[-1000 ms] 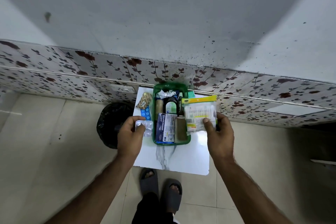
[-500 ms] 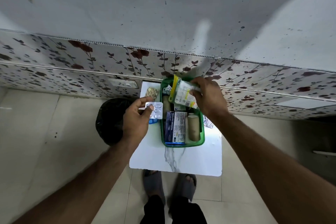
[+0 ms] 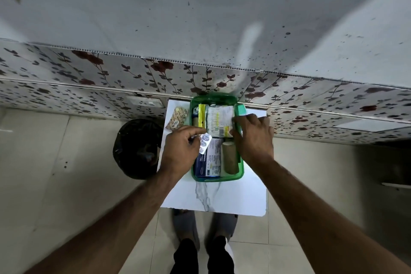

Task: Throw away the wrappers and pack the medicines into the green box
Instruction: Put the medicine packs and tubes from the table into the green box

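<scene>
The green box [image 3: 241,169] stands on a small white marble-look table [image 3: 233,198] by the wall. A blue-and-white medicine carton [image 3: 209,162] and a tan roll [image 3: 230,158] lie in its near half. A white-and-yellow medicine packet [image 3: 219,120] lies across the far half, with my right hand [image 3: 253,138] holding its right edge. Over the box's left rim, my left hand [image 3: 180,151] grips a silver blister strip [image 3: 204,143]. A beige pill strip [image 3: 176,117] rests on the table to the left of the box.
A black-lined waste bin [image 3: 135,149] stands on the tiled floor just left of the table. A flower-patterned wall panel runs behind the table. My feet in grey slippers [image 3: 184,224] are under the table's near edge.
My right hand has lowered the white-and-yellow packet from above the box's far end down into the box. My left hand has carried the blister strip rightward over the box's left rim.
</scene>
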